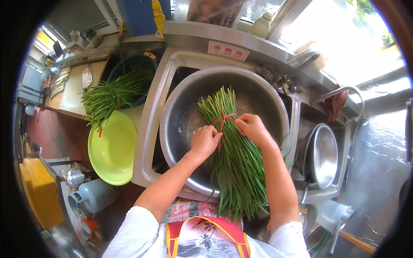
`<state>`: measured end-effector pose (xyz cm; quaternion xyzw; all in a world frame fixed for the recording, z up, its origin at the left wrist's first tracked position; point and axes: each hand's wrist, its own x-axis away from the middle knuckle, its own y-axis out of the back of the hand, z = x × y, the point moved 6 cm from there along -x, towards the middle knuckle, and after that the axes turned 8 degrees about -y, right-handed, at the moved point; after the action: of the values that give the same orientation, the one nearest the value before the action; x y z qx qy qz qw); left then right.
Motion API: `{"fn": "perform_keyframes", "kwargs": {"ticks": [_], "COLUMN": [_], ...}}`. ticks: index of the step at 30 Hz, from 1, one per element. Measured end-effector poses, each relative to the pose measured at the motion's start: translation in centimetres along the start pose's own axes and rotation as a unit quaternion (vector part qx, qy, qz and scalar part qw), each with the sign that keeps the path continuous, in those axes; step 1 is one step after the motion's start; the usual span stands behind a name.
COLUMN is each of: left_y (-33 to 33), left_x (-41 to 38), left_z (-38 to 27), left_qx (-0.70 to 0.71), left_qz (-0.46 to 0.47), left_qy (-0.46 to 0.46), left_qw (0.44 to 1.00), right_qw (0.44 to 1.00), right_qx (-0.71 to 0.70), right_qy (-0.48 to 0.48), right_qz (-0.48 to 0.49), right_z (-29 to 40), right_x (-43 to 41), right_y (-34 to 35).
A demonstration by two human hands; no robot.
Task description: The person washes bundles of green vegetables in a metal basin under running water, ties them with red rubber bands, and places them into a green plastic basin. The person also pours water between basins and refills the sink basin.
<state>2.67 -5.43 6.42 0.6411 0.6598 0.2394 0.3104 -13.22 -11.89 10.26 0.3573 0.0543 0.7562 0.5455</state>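
A large bundle of long green garlic chives (238,167) lies across a wide metal basin (167,129), its leafy end hanging over the near rim towards my apron. Around the bundle runs a red tie (223,118), knotted on top. My left hand (206,139) pinches the tie's loose end on the left side of the bundle. On the right, my right hand (251,127) has thumb and finger closed on the tie's other end. The basin sits in a steel sink (150,142), and its bottom looks wet.
Left of the sink, a second tied chive bundle (111,95) rests on a dark tub, above a lime-green basin (113,151). A cleaver (87,75) lies on a cutting board (72,92). Metal bowls (325,156) fill the right sink; a faucet (303,59) stands behind.
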Motion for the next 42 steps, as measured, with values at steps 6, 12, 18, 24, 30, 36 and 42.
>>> {"fn": "perform_keyframes", "kwargs": {"ticks": [6, 12, 18, 24, 30, 36, 42], "left_y": [-0.4, 0.2, -0.2, -0.1, 0.0, -0.6, 0.7], "left_x": [-0.5, -1.9, -2.5, -2.5, -3.9, -2.6, -2.6], "left_z": [0.8, -1.4, 2.4, 1.7, 2.5, 5.6, -0.1], "left_qx": [0.202, 0.516, 0.385, 0.166, 0.137, 0.438, 0.546], "left_qz": [0.094, 0.133, -0.015, -0.026, 0.097, 0.134, 0.101], "left_qy": [0.109, 0.117, 0.122, 0.037, 0.026, 0.170, 0.093], "left_qw": [0.969, 0.838, 0.915, 0.985, 0.986, 0.872, 0.827], "right_qw": [0.991, 0.965, 0.955, 0.967, 0.836, 0.960, 0.931], "right_qx": [0.126, 0.258, 0.198, -0.118, -0.542, -0.277, 0.169], "right_qy": [-0.014, 0.040, 0.215, 0.102, 0.010, -0.011, 0.272], "right_qz": [0.030, -0.025, -0.055, 0.200, 0.082, -0.039, -0.173], "right_z": [-0.3, 1.0, 2.0, 6.4, -1.1, -2.9, 2.5], "right_x": [-0.2, -0.6, -0.3, 4.1, -0.7, -1.2, -0.3], "right_y": [-0.4, -2.3, -1.8, 0.6, 3.9, 1.4, -2.8]}}
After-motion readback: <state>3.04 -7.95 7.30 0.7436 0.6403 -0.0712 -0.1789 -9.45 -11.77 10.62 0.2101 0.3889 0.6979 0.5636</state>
